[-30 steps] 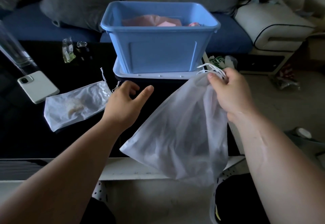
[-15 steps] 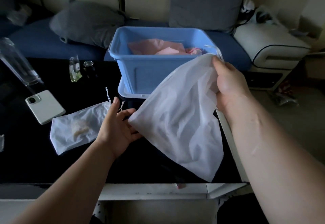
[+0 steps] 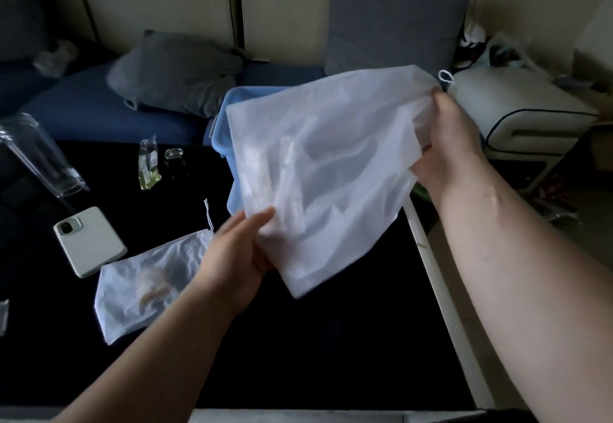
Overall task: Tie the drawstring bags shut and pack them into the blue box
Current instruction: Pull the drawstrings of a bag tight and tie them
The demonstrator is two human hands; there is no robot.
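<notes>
Large bag: I see a big white translucent drawstring bag [image 3: 325,170] held up in the air between both hands, stretched slantwise from lower left to upper right. It hangs in front of the blue box and hides most of it.
Left grip: my left hand [image 3: 237,256] is closed on the bag's lower edge, thumb on the near face, fingers behind the fabric and out of sight.
Right grip: my right hand [image 3: 451,147] is closed around the gathered mouth of the bag at its upper right corner. A small loop of white cord [image 3: 445,76] pokes out just above the fist.
Knot: I cannot tell whether the cord is tied; the gathered part is inside the fist.
Blue box: only its left rim and left wall [image 3: 220,134] show, past the bag's left edge. It stands on the far side of the black table [image 3: 331,339]. Contents hidden.
Small bag: a second white drawstring bag [image 3: 149,283] lies flat on the table, left of my left forearm and partly behind it, its cord [image 3: 208,215] trailing toward the far side. Something pale shows inside; I cannot identify it.
Other items on the table: white phone [image 3: 89,240] camera side up, just left of the small bag; clear tumbler [image 3: 39,154] at far left; small clear wrapper [image 3: 149,164] near the far edge.
Background: sofa with a grey cushion [image 3: 179,71] behind the table.
</notes>
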